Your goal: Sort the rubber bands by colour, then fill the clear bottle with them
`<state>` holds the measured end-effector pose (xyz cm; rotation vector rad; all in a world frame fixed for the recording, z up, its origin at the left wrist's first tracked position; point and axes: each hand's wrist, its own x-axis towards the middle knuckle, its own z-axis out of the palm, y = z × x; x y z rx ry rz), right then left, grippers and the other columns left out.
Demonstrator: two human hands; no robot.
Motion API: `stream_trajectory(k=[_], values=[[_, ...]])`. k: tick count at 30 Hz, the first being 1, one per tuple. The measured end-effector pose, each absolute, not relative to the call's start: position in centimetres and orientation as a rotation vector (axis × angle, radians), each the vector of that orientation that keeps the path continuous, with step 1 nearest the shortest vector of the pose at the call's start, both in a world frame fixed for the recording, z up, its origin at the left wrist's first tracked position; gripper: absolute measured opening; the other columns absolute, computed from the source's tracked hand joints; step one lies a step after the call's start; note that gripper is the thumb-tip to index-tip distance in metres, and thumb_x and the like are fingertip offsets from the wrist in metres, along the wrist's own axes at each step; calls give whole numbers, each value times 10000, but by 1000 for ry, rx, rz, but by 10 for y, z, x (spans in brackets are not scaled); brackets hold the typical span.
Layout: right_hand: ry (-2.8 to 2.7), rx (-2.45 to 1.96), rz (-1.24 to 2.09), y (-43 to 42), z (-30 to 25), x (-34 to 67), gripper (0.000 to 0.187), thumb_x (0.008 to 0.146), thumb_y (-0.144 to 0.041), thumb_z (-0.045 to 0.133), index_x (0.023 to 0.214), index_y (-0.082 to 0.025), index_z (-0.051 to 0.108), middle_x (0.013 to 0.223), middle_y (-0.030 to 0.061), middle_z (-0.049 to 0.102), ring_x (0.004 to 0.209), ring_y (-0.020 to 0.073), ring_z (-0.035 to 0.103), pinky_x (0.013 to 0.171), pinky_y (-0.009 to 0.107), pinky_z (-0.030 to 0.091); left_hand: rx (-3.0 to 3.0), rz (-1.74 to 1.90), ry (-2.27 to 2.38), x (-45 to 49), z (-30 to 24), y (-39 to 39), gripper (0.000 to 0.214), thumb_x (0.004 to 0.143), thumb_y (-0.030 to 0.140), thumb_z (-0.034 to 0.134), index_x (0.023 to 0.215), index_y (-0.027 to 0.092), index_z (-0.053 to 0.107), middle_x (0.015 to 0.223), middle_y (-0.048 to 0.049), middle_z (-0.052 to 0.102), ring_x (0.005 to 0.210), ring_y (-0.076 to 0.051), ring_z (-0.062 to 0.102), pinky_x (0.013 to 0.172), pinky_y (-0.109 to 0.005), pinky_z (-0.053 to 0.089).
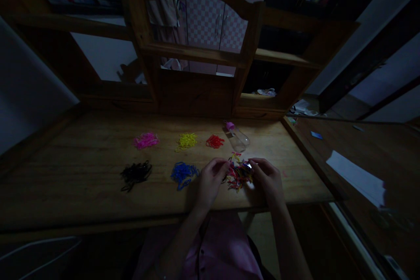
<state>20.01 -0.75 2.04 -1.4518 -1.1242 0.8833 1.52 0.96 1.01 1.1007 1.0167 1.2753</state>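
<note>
A mixed heap of thin coloured loops that look like rubber bands [239, 176] lies on the wooden desk between my two hands. My left hand [211, 179] is at the heap's left edge, thumb and fingers pinched together. On the opposite side, my right hand [267, 177] is also pinched at the edge of the heap. What sits between the fingertips is too small and dark to make out. Sorted by colour, further piles lie to the left: blue [183, 174], black [136, 174], red [215, 141], yellow [187, 141] and pink [146, 140].
Behind the heap a clear bottle [239, 139] with a pink cap lies on its side. A wooden shelf unit [197, 94] rises at the desk's back. On the right, a lower brown surface holds white papers [356, 177] and a small blue card [316, 135].
</note>
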Motion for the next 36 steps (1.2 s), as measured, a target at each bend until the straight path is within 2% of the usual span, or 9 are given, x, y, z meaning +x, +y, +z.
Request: stream_trajectory(k=[4,8,10,15,18,24,29,33,36], values=[[-1106,-1429,889,-10,27,195,271,792,-434,687,919,-195,700,851,47,707,812,210,650,679,289,510,790,1252,824,17,14,8,212,823,341,637,916,152,618,878,-56,694,789,-166,666,780,-295,529],[-1225,-1370,845,-21,48,178,205,793,-390,698,886,-207,698,880,51,704,804,201,645,691,297,512,419,1084,561,19,23,2,222,876,251,507,953,110,660,1046,-126,692,976,-195,661,923,-332,506],[-1368,-1368,797,-27,58,167,178,817,-368,676,905,-217,708,869,51,687,755,184,623,648,286,497,297,993,497,22,26,-2,268,895,233,456,959,99,679,1062,-132,690,973,-182,662,939,-320,505],[-1623,-1412,598,-32,68,154,171,854,-331,635,974,-252,730,865,48,617,720,162,559,608,270,462,124,963,478,26,30,-9,225,902,189,478,910,123,693,969,-84,704,862,-127,667,948,-275,506],[-1590,-1442,575,-32,68,156,205,875,-355,610,1018,-255,718,887,53,598,712,159,552,585,266,459,105,975,461,22,35,-10,243,907,164,451,933,110,687,1047,-103,692,955,-150,663,1002,-297,484],[-1416,-1463,527,-34,67,167,234,898,-398,563,937,-222,712,943,76,620,846,199,599,625,263,497,70,1042,528,3,47,-7,319,903,130,375,914,66,687,1093,-145,680,1091,-182,630,1034,-300,471],[-1381,-1519,502,-37,61,180,242,891,-419,569,900,-221,706,950,72,646,822,197,608,643,271,495,503,1371,877,-38,42,2,328,888,230,384,991,118,675,1134,-136,672,1141,-209,602,1016,-380,480],[-1400,-1551,468,-37,55,187,259,898,-423,551,950,-225,711,953,68,667,798,194,609,649,279,483,755,1549,1153,-74,37,10,314,883,324,406,1016,220,671,1137,-54,676,1218,-183,537,1033,-344,438],[-1405,-1582,410,-31,47,193,286,900,-443,534,932,-219,707,936,65,681,779,191,611,646,281,474,889,1553,1294,-88,38,13,328,869,400,458,988,191,681,1094,-65,690,1188,-219,550,1033,-360,417]])
